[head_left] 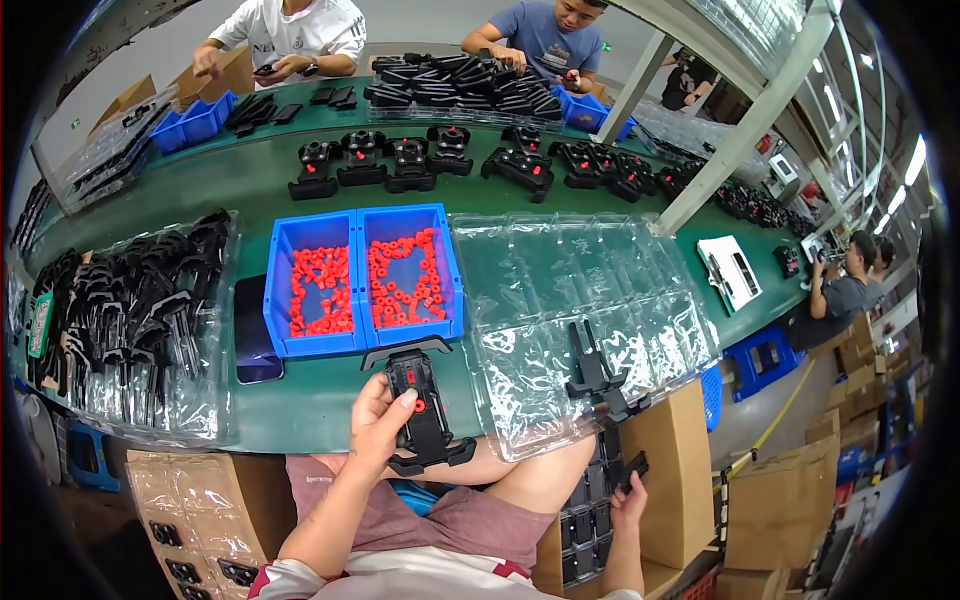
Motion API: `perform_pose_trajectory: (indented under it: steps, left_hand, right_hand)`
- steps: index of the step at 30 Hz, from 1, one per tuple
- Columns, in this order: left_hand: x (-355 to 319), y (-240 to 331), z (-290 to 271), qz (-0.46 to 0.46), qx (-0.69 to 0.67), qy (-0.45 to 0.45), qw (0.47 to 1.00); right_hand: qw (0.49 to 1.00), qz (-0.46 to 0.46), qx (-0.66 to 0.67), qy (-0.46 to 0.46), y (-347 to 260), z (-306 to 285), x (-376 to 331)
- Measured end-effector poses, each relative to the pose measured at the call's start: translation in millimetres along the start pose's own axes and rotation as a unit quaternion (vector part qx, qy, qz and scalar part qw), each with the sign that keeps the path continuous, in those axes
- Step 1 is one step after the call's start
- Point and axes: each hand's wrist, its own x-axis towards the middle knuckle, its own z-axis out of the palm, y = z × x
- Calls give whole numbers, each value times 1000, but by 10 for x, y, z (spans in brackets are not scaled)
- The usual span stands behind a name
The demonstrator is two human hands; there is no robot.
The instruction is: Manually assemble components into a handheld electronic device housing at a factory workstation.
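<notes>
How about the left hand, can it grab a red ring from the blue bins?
Probably not straight away: the red rings lie in open blue bins nearby, but the left hand is holding a black bracket.

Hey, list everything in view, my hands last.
Bench: one, green, centre
Bins: two, blue, bench middle
Red rings: many, red, in bins
Black parts: many, black, bench left and back
Tray: count unclear, clear, bench right
Bracket: one, black, on tray
Slab: one, dark, beside left bin
Assemblies: many, black and red, far bench
Device: one, white, bench right
Stool: one, blue, right floor
Cardboard boxes: several, brown, floor
Co-workers: at least four, various clothes, background
Left hand: one, bare, holding black holder
Right hand: one, bare, holding small black part
</notes>
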Motion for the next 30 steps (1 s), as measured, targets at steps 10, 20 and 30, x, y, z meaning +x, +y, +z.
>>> perform_pose_trajectory:
  steps: [10, 20, 30]
  left_hand:
    - [-330, 366, -45, -39, -99, -25, 994]
    - [-920, 673, -461, -41, 38, 14, 998]
    - [-1024, 645, -628, 0, 127, 24, 992]
  right_hand:
    - [857, 31, 58, -511, -94, 1936, -1505]
    - [727, 151, 5, -670, 862, 3735, -1981]
    - [691, -166, -370, -598, 878, 3980, -2256]
